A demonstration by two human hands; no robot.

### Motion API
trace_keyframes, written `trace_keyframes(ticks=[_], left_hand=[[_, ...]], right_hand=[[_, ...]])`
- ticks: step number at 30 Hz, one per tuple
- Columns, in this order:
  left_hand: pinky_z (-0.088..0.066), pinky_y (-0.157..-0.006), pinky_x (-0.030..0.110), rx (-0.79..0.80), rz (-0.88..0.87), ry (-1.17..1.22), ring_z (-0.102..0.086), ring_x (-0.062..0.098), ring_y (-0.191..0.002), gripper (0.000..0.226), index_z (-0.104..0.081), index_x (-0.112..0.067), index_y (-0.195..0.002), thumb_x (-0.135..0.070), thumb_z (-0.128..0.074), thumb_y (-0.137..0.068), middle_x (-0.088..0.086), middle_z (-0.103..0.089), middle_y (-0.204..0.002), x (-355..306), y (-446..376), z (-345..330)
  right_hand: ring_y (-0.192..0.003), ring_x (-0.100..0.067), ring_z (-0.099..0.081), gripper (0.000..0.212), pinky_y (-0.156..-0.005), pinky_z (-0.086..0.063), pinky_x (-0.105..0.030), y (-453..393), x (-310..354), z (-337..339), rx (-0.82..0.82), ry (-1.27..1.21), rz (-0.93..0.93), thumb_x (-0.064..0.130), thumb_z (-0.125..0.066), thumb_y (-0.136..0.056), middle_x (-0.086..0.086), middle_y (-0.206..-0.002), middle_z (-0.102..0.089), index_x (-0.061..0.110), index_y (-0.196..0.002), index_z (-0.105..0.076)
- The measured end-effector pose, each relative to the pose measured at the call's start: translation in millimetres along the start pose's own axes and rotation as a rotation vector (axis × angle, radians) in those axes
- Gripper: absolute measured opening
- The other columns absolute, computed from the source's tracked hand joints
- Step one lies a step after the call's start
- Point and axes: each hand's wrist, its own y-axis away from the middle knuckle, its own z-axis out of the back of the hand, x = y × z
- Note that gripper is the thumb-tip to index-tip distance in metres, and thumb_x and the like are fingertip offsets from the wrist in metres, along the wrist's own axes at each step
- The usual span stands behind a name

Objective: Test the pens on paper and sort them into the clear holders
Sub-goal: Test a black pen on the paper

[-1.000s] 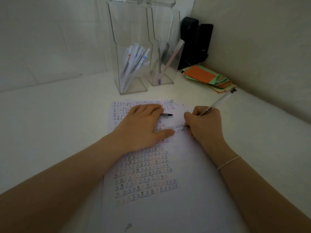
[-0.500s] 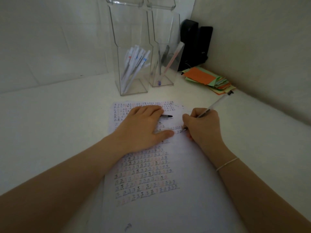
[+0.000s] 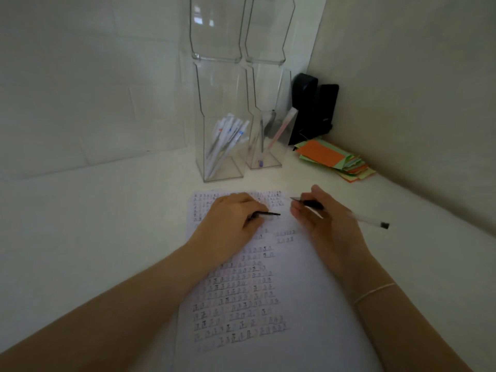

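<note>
Two hands work over the paper (image 3: 268,304) on the white desk (image 3: 94,224). The right hand (image 3: 319,218) has a grip pinching a clear pen (image 3: 357,217) near its tip, which points left just above the sheet, capped end out to the right. The left hand (image 3: 230,224) rests on the paper, fingers curled round a thin black pen part (image 3: 268,214). Behind stand two clear holders: the left holder (image 3: 222,146) full of white pens (image 3: 228,140), the right holder (image 3: 265,140) with a few
</note>
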Motion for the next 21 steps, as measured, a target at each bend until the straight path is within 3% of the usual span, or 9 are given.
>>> trace_keyframes(ticks=[2,7,16,21], left_hand=[[-0.048,-0.084,0.045,-0.053,0.029,0.026,-0.059,0.016,-0.088,0.026,-0.068,-0.021,-0.108,-0.026,-0.060,-0.084,-0.002,-0.067,-0.095,-1.1,0.4,1.7],[-0.047,-0.081,0.046,-0.081,0.060,0.099,-0.059,0.012,-0.085,0.030,-0.068,-0.023,-0.108,-0.033,-0.054,-0.083,-0.007,-0.067,-0.092,-7.8,-0.6,5.9],[-0.048,-0.077,0.045,-0.065,-0.030,0.051,-0.059,0.011,-0.081,0.027,-0.068,-0.022,-0.107,-0.032,-0.056,-0.085,-0.006,-0.068,-0.089,-6.7,-1.0,5.2],[-0.042,-0.083,0.037,-0.039,-0.090,0.037,-0.056,0.008,-0.086,0.031,-0.065,-0.024,-0.108,-0.039,-0.049,-0.087,-0.009,-0.066,-0.092,-8.4,2.5,6.2]], right_hand=[[-0.055,-0.020,-0.065,0.031,-0.058,-0.058,-0.029,1.9,-1.2,-2.1,0.001,-0.036,-0.028,0.013,-0.053,-0.092,-0.009,-0.060,-0.064,0.004,-0.063,-0.061],[-0.038,-0.018,-0.054,0.026,-0.041,-0.047,-0.022,3.6,-4.9,-1.9,-0.020,0.099,0.102,0.006,-0.054,-0.092,-0.009,-0.052,-0.060,0.003,-0.066,-0.051],[-0.037,-0.016,-0.055,0.026,-0.040,-0.047,-0.022,1.7,-7.5,-0.4,0.050,0.189,0.104,0.005,-0.058,-0.088,-0.010,-0.054,-0.061,0.003,-0.064,-0.049],[-0.037,-0.016,-0.053,0.019,-0.042,-0.048,-0.023,3.4,-7.3,1.0,0.136,0.292,0.104,0.010,-0.066,-0.078,-0.014,-0.056,-0.062,0.000,-0.067,-0.055]])
